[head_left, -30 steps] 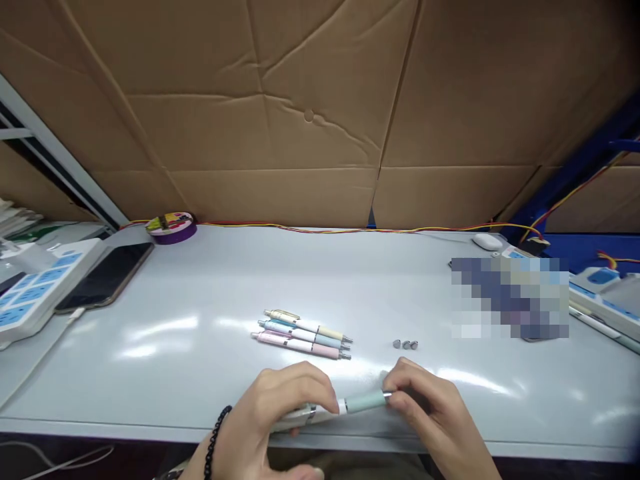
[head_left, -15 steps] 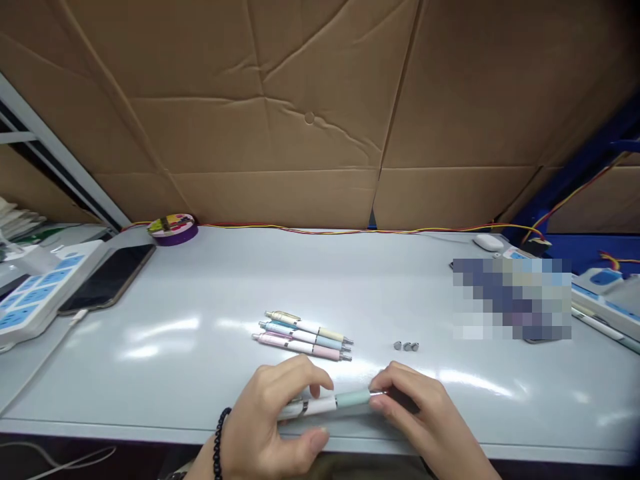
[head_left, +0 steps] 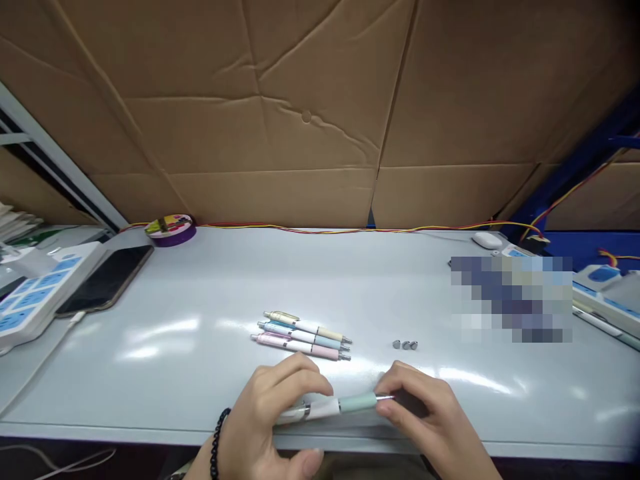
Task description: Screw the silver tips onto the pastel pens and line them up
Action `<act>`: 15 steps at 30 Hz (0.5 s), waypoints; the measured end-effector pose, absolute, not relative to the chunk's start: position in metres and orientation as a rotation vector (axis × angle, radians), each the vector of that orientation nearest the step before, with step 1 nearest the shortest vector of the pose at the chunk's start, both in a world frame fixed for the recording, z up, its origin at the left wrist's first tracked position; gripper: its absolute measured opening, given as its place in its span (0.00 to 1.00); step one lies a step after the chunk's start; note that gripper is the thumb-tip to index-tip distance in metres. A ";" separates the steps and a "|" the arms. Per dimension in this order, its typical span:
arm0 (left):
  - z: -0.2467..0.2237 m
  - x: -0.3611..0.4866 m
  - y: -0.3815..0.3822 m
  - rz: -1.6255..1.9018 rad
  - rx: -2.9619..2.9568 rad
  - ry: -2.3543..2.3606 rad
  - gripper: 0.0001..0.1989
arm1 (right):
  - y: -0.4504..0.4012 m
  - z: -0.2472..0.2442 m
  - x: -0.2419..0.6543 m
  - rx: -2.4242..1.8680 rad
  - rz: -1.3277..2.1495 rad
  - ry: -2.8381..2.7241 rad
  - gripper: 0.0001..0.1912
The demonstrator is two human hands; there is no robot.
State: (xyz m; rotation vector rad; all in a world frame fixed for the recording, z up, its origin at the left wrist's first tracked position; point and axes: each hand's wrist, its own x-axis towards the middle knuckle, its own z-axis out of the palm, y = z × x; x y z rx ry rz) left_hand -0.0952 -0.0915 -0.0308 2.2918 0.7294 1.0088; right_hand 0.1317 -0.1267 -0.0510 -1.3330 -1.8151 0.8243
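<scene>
A white and green pen [head_left: 357, 402] lies level between my hands near the front edge. My right hand [head_left: 425, 413] pinches its metal tip between thumb and fingertips. At the pen's clear rear end, my left hand [head_left: 273, 417] is curved around with thumb and fingers apart; whether its palm touches the pen is hidden. Beyond them lie a yellow and white pen [head_left: 307, 327], a blue and white pen [head_left: 303, 335] and a pink and white pen [head_left: 300, 347], side by side. Small silver metal pieces [head_left: 405, 345] sit to their right.
On the left are a power strip [head_left: 37, 293], a phone [head_left: 107, 280] with a cable and a purple tape roll [head_left: 171, 231]. A white mouse-like object [head_left: 487, 240], a blurred-out item [head_left: 515, 300] and another power strip [head_left: 613, 303] are on the right. Cardboard [head_left: 280, 147] stands behind.
The pen and my right hand have shifted slightly right. My left thumb has moved a little down and away from the pen. The view has shifted slightly.
</scene>
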 end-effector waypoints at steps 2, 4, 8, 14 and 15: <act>-0.032 -0.096 -0.092 0.995 2.320 0.737 0.21 | -0.126 -0.050 0.132 -1.316 0.803 -1.854 0.11; -0.034 -0.097 -0.092 0.958 2.349 0.754 0.20 | -0.125 -0.049 0.132 -1.303 0.789 -1.888 0.10; -0.040 -0.100 -0.092 0.903 2.381 0.778 0.17 | -0.125 -0.048 0.132 -1.286 0.777 -1.912 0.10; -0.039 -0.098 -0.091 0.974 2.381 0.858 0.07 | -0.126 -0.047 0.128 -1.329 0.758 -1.719 0.08; -0.037 -0.097 -0.091 1.002 2.378 0.869 0.06 | -0.127 -0.048 0.127 -1.318 0.749 -1.647 0.08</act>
